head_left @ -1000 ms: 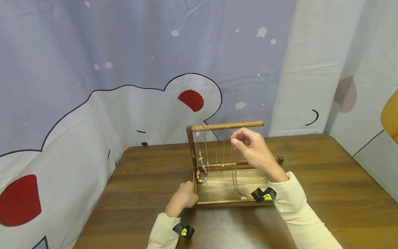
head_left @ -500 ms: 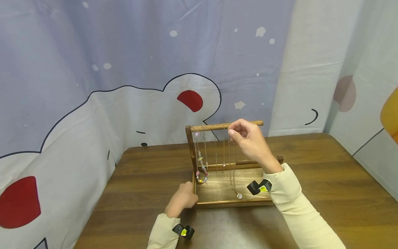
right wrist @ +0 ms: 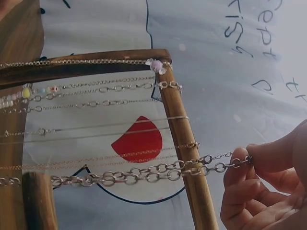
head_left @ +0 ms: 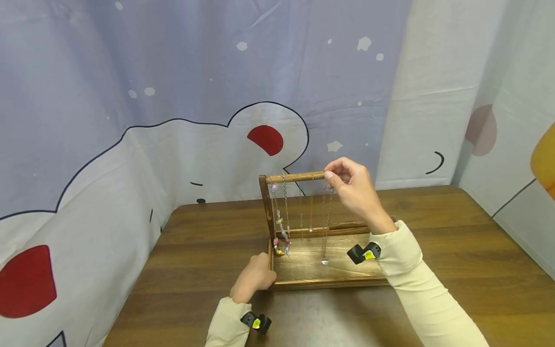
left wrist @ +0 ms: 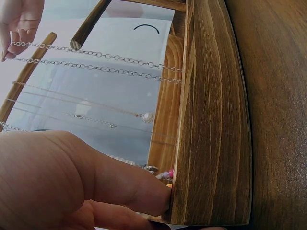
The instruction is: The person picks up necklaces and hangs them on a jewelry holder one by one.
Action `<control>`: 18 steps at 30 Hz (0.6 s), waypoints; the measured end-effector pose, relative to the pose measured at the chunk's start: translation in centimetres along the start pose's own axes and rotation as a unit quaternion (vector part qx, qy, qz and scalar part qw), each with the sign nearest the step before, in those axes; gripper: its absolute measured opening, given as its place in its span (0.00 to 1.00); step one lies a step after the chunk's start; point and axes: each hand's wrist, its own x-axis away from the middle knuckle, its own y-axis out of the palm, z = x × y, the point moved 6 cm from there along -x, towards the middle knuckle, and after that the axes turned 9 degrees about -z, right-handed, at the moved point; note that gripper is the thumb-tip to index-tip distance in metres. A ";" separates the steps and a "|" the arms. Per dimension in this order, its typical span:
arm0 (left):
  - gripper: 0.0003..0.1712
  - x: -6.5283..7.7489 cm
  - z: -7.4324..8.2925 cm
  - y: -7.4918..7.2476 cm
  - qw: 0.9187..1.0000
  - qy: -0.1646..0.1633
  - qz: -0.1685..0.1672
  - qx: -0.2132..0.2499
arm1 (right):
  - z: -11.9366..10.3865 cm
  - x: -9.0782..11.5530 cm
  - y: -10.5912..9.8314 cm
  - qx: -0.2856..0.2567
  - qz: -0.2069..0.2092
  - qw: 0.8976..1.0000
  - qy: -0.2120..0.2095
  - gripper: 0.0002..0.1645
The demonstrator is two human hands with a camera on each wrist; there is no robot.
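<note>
My right hand point(head_left: 356, 192) pinches one end of a silver chain necklace point(right wrist: 115, 177) between thumb and finger, up at the top bar point(head_left: 299, 177) of a wooden jewelry stand point(head_left: 329, 285). Two chain strands hang from the pinch, with a small pale pendant point(head_left: 324, 261) above the stand's tray. In the right wrist view the strands cross the bar close to its free end; whether they rest on it I cannot tell. My left hand point(head_left: 256, 275) grips the tray's near left corner, thumb point(left wrist: 139, 189) against the wooden wall.
Several necklaces hang from the bar's left part, including a colourful beaded necklace point(head_left: 282, 246) and a thin chain with a pearl-like pendant point(head_left: 310, 230). A low wooden post point(right wrist: 39, 199) stands at the tray's other side. A patterned curtain point(head_left: 208, 159) rises behind the brown table point(head_left: 208, 241).
My right hand has risen to the bar's height, drifting left and then back right, with the necklace. Its pendant has lifted and shifted left. The left hand has stayed at the corner.
</note>
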 end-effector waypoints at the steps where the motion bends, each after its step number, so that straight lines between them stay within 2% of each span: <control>1: 0.03 0.0 0.0 0.0 1.000 0.001 0.001 0.000 | 0.1 0.0 -0.2 0.001 0.005 1.000 -0.002 0.06; 5: 0.03 0.0 0.0 0.0 1.000 -0.001 -0.003 0.004 | -0.9 0.1 -0.7 0.000 0.013 1.000 0.002 0.07; 8: 0.04 0.0 0.0 0.0 1.000 -0.003 -0.004 0.006 | -0.8 0.1 -1.1 0.002 0.018 1.000 0.008 0.07; 13: 0.03 -0.1 -0.1 0.0 1.000 0.000 0.002 0.002 | 1.1 -0.1 -1.9 0.007 0.036 0.999 0.014 0.08; 18: 0.03 -0.1 -0.2 0.1 1.000 -0.004 -0.005 0.006 | 1.5 0.0 -2.8 0.015 0.048 0.999 0.015 0.08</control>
